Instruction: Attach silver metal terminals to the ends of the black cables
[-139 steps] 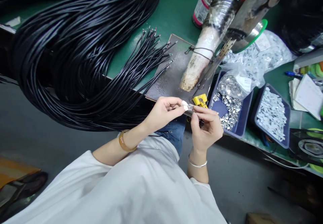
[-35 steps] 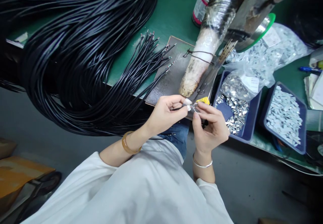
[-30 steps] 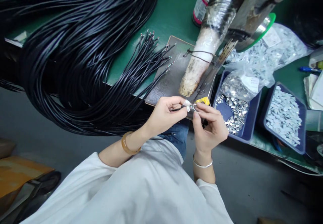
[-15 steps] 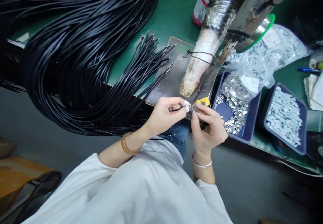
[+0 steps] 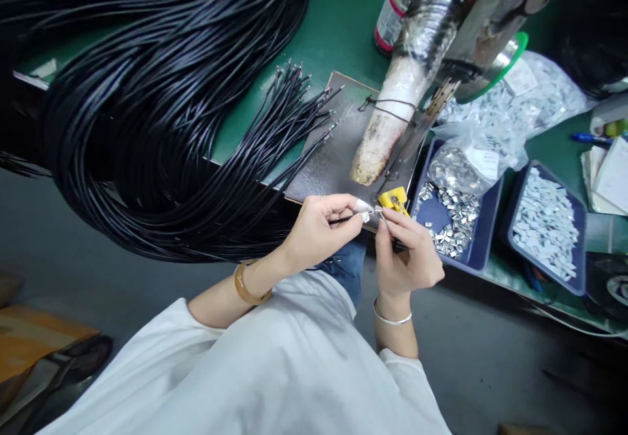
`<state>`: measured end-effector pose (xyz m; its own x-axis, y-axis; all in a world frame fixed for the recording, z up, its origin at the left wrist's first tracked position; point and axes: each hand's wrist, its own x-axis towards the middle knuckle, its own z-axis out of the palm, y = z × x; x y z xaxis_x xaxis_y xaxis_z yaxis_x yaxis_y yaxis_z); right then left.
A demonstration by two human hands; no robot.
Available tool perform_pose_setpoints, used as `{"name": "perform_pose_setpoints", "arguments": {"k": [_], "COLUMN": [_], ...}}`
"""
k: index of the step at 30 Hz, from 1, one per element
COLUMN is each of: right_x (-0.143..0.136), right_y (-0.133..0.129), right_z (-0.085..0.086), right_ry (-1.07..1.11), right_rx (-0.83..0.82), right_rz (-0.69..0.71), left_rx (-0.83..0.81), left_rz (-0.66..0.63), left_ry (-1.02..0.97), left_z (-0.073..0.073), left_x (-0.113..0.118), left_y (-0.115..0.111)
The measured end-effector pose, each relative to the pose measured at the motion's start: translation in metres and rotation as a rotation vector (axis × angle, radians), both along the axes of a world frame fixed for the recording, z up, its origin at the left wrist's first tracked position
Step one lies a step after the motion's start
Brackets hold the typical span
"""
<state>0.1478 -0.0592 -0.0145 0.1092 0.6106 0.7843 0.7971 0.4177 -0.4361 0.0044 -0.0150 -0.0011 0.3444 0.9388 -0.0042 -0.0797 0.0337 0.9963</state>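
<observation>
My left hand (image 5: 330,226) is closed in a pinch round the end of a black cable (image 5: 341,219), with white coverings on the thumb and forefinger tips. My right hand (image 5: 405,248) meets it at the cable's end, its thumb and fingers pinched on a thin silvery piece (image 5: 383,218) too small to make out fully. Just beyond the fingertips a yellow piece (image 5: 393,198) sits at the edge of a dark board (image 5: 321,167). Stripped ends of several black cables (image 5: 294,108) lie on the board's left side.
A large bundle of black cables (image 5: 161,95) hangs over the bench's left edge. Above the board a wrapped duct (image 5: 387,114) reaches down. To the right stand a blue tray (image 5: 483,239) of metal pieces and another tray (image 5: 581,252) of pale pieces, with plastic bags (image 5: 544,101) behind.
Both hands have shifted slightly down, still pinched together at the cable's end. More of the yellow piece shows beyond them. The view has moved a little.
</observation>
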Motion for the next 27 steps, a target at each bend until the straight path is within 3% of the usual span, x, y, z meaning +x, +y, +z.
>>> {"name": "perform_pose_setpoints", "arguments": {"k": [4, 6, 9, 15, 21, 27], "right_x": [0.002, 0.003, 0.003, 0.001, 0.003, 0.003], "right_y": [-0.001, -0.003, -0.006, -0.006, -0.001, 0.001], "right_z": [0.005, 0.008, 0.012, 0.012, 0.007, 0.004], "right_ry": [0.255, 0.311, 0.23, 0.013, 0.047, 0.19], "right_rx": [-0.201, -0.188, -0.125, -0.151, -0.084, -0.231], "right_rz": [0.047, 0.063, 0.081, 0.096, 0.006, 0.063], "left_rx": [0.078, 0.098, 0.103, 0.144, -0.026, 0.121], "left_rz": [0.007, 0.02, 0.006, 0.008, -0.021, 0.002], "left_ry": [0.088, 0.089, 0.087, 0.099, -0.003, 0.03], "left_z": [-0.003, -0.004, -0.005, -0.007, -0.003, -0.002], "left_x": [-0.002, -0.002, -0.002, 0.0, 0.0, -0.003], "left_y": [-0.003, -0.005, -0.006, -0.006, -0.001, -0.001]}}
